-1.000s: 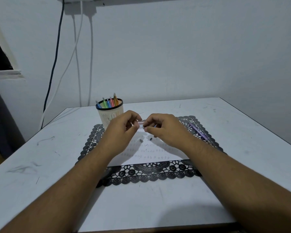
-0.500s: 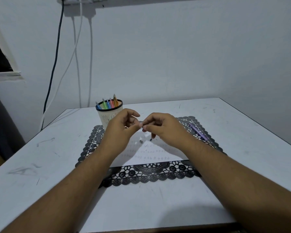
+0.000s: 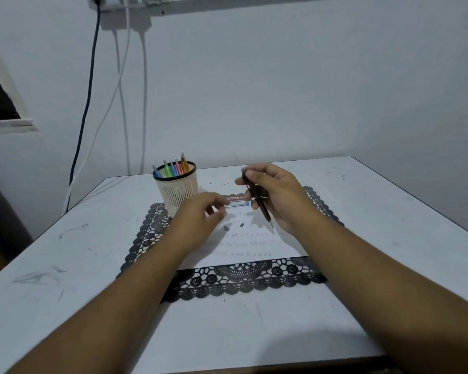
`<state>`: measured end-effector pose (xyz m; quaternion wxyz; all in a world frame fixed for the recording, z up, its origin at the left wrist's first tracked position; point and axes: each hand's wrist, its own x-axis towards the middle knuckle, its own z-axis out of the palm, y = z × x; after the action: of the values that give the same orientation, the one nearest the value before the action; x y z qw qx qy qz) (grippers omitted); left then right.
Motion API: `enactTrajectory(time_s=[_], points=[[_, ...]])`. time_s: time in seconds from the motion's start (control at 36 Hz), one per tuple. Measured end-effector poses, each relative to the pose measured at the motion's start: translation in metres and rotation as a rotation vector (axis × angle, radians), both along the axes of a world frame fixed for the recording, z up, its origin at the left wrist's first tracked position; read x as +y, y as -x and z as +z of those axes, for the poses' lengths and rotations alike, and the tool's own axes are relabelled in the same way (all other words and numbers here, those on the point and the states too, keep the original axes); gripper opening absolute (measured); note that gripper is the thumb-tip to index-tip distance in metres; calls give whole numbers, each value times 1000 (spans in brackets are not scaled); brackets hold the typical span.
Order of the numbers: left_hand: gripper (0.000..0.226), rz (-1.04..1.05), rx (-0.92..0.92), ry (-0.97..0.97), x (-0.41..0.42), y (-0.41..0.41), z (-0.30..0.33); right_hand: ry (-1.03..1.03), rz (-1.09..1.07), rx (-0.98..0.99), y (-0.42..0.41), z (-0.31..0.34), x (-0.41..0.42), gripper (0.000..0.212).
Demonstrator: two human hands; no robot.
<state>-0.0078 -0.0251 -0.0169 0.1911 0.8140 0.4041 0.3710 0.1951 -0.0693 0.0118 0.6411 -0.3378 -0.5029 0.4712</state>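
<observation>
My left hand [image 3: 200,214] hovers over the white paper [image 3: 254,247] and pinches the left end of a small clear tube [image 3: 237,201] with a red label and a blue cap. To its right, my right hand [image 3: 278,195] is raised and grips a dark mechanical pencil [image 3: 257,198], which slants with its tip down toward the paper. One right fingertip lies close to the tube's blue end; I cannot tell whether it touches. Two small dark pieces [image 3: 226,227] lie on the paper below the tube.
A cream pen cup [image 3: 177,193] with several coloured pens stands at the back left of the black lace mat [image 3: 227,282]. The mat and paper lie on a white table [image 3: 65,252]. Cables [image 3: 87,103] hang on the wall behind.
The hands were pinched together on the tube; they have come apart. The right hand rose to the right with the dark pencil, while the left kept the tube.
</observation>
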Motion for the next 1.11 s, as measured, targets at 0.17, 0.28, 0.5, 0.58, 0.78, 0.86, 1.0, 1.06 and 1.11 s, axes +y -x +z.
enactTrajectory(time_s=[0.17, 0.28, 0.5, 0.58, 0.78, 0.86, 1.0, 1.06, 1.11], points=[[19, -32, 380, -229, -7, -17, 2, -26, 26, 92, -2, 0, 0, 24], [23, -27, 449, -340, -12, -24, -3, -60, 37, 115, -2, 1, -2, 30], [22, -4, 474, -417, -14, -30, -5, -75, 54, 196, -2, 4, -3, 25], [22, 17, 475, -414, -15, -35, -6, -86, 83, 275, -3, 5, -3, 27], [26, 13, 484, -421, -17, -37, -7, -96, 102, 334, -3, 5, -2, 34], [24, 7, 484, -419, -18, -37, -7, -99, 87, 326, -1, 6, -2, 33], [15, -4, 425, -381, -17, -34, -9, -99, 74, 306, 0, 6, -3, 31], [20, -6, 411, -373, -16, -32, -9, -104, 68, 300, 0, 5, -3, 30], [24, -10, 411, -364, -13, -31, -9, -107, 64, 288, 1, 5, -3, 28]])
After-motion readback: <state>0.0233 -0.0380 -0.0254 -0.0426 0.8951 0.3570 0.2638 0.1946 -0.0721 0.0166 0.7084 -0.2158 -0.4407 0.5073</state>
